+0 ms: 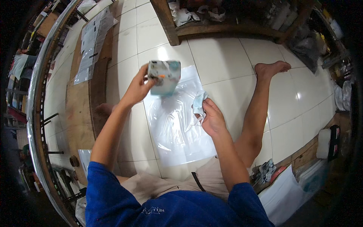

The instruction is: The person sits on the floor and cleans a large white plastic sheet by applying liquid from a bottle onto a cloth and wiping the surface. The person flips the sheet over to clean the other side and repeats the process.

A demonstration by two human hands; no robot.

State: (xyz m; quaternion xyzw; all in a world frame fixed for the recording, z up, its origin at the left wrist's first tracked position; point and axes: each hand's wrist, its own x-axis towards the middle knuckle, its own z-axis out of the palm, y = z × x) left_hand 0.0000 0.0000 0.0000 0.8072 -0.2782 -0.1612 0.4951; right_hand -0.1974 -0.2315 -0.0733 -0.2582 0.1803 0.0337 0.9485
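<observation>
My left hand (141,85) is closed around a boxy grey-white container (165,75) with teal patches and an orange mark. It is held above the far part of a white sheet, and motion blurs its details. A crumpled pale blue and white cloth (199,104) is pinched in my right hand (213,119), over the sheet's right edge. Beneath both hands, the white sheet (181,145) with a shiny, wrinkled clear film lies on the tiled floor between my legs.
Brown cardboard (81,109) with a plastic-wrapped sheet (92,45) on it runs along the left, beside a metal rack (38,87). A wooden shelf (172,28) stands at the far side. A grey rag (263,171) and a white block with a black side (328,143) lie at right.
</observation>
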